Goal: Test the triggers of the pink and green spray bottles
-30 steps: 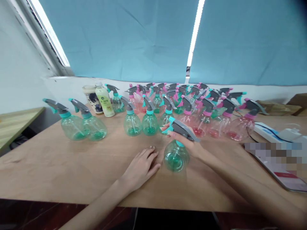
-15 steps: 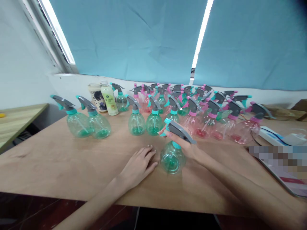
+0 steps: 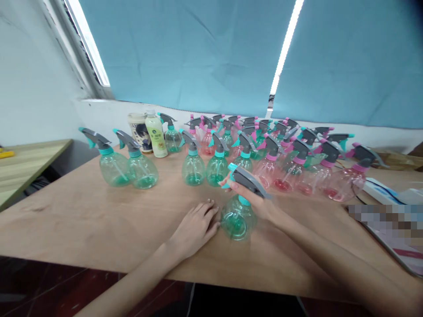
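Note:
A green spray bottle with a grey and turquoise trigger head stands near the front of the wooden table. Around its neck and trigger is my right hand, gripping it with the fingers at the trigger. My left hand lies flat on the tabletop just left of the bottle, fingers stretched out and holding nothing. Behind my hands stand two more green spray bottles. Another pair of green spray bottles stands to the left, close together.
Several pink spray bottles and green ones crowd the back right. A drink bottle and a printed cup stand at the back left. A white power strip and a flat device, partly blurred out, lie at right.
The view has shifted slightly, so the background bottles appear farther right. My right hand still grips the green spray bottle, and my left hand stays flat beside it.

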A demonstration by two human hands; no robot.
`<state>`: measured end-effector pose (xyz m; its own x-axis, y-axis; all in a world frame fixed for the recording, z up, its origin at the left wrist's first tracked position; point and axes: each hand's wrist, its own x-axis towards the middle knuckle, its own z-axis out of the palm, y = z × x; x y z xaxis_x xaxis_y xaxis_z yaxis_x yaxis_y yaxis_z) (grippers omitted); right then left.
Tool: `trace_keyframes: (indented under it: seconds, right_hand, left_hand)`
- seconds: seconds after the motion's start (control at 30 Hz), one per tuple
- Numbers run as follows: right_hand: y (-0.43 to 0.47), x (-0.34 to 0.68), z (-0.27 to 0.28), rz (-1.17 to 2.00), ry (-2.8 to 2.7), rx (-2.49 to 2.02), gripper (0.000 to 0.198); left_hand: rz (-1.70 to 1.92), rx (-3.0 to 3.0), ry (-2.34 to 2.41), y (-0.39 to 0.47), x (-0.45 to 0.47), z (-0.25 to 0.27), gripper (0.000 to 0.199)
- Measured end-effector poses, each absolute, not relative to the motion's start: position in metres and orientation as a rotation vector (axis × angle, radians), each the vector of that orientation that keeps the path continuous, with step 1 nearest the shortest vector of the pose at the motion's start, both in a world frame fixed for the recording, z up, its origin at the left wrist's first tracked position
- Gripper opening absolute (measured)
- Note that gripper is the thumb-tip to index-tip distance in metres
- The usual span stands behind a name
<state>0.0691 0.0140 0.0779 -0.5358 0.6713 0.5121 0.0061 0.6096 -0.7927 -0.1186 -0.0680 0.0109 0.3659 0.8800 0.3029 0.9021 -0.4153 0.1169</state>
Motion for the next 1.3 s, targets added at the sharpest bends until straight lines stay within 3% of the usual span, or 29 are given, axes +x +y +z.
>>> trace_keyframes:
  seconds: [0.33,0.87,1.3]
  right_hand:
    - [0.0087,0.0681,0.0795,1.138,-1.849,-0.521,0.02]
    - [0.0127,0.0673,0.0778,1.073,-1.877,-0.538,0.016]
    - [0.0086,0.0622,0.081,1.03,-1.867,-0.589,0.026]
  left_hand:
    - [-0.47,-2.534,-1.68,-0.07,-0.1166,0.0146,0.034]
    - [-0.452,-2.538,-1.685,-0.0694,-0.1169,0.0134,0.034]
    - [-0.462,-2.578,-1.695,-0.0707,-0.1217,0.0153,0.035]
